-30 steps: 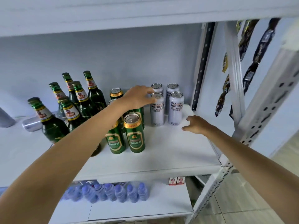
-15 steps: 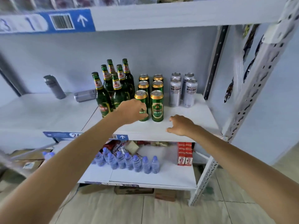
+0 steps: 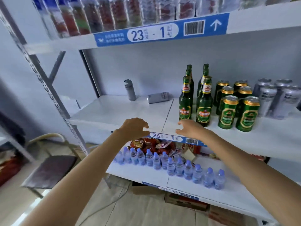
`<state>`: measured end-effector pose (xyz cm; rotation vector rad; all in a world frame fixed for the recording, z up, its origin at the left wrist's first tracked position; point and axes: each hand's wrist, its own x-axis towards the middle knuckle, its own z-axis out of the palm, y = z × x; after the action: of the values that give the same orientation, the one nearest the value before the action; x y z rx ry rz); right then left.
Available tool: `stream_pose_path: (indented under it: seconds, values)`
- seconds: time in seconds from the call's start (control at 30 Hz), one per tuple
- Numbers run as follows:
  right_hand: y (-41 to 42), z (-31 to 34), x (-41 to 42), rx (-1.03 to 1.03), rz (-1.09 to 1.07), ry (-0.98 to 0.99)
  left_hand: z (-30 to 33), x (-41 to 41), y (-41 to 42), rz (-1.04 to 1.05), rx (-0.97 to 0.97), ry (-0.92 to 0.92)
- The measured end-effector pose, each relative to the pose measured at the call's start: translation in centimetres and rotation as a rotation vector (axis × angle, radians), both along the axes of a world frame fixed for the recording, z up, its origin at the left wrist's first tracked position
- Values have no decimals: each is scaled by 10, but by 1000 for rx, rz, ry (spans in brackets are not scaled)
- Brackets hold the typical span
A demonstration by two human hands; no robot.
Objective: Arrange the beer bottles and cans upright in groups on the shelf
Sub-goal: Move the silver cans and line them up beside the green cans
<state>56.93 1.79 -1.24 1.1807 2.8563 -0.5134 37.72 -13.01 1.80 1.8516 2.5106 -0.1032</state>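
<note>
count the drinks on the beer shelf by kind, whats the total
green bottles: 6 visible, the back ones partly hidden
green cans: 6
silver cans, upright: 4 in view at the frame edge
silver can on its side: 1
grey bottle: 1
total: 18

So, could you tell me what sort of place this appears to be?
Probably a small shop or its stockroom. Metal shelving carries blue location labels with numbers and barcodes, beer bottles and green cans stand grouped as stock, and rows of small water bottles fill the shelf below.

Lower shelf: row of water bottles (image 3: pixel 171 162), upright; red snack packets (image 3: pixel 151 144) behind. Chair (image 3: pixel 52 170) at left.
</note>
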Motion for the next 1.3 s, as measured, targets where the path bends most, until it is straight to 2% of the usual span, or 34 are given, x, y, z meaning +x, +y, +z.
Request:
stream_pose_path:
  seconds: [0.2,0.47,0.73,0.87,0.97,1.13,1.3]
  values:
    - [5,-13,-108,18,-1,-25,-7,-122,-13,85,-5,7]
    - [77,-26,-227,-83,-89,-16,-12,-264,41,100,19,7]
    - [147,-49,-295,-222,-339,13,-15,-376,121,44,41,-28]
    - [175,-60,-325,-333,-605,201,-23,-432,172,1,100,-18]
    - [195,-61,-349,-409,-817,346,-26,-464,211,31,173,-131]
    - [233,-79,-388,-569,-1113,700,-29,-496,273,51,168,-422]
    - [243,-77,-414,-639,-1275,840,-34,-496,314,30,191,-715]
